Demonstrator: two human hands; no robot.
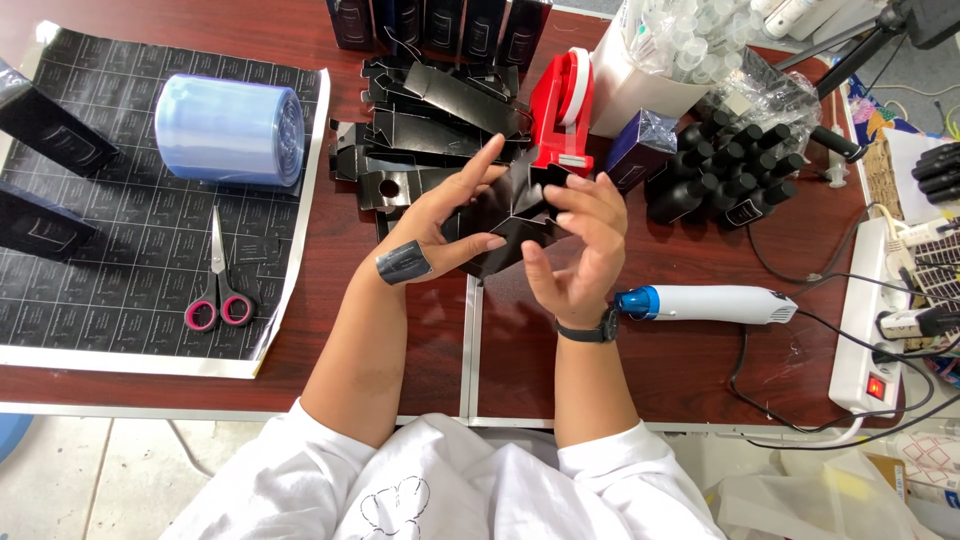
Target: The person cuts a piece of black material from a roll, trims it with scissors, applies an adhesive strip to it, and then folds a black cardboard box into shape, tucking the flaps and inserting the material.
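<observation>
Hands met above the desk's middle: left hand and right hand both gripped a black folded carton, fingers pinching its flaps to shape it, near the flat cartons stacked behind.

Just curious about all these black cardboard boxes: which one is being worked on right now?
The black box held between the left hand and right hand, raised above the table. The other flat boxes lie untouched in a pile behind.

Just one view here: a head-worn camera looking steeply down from the near edge of the table, close in, facing toward its far edge.
</observation>
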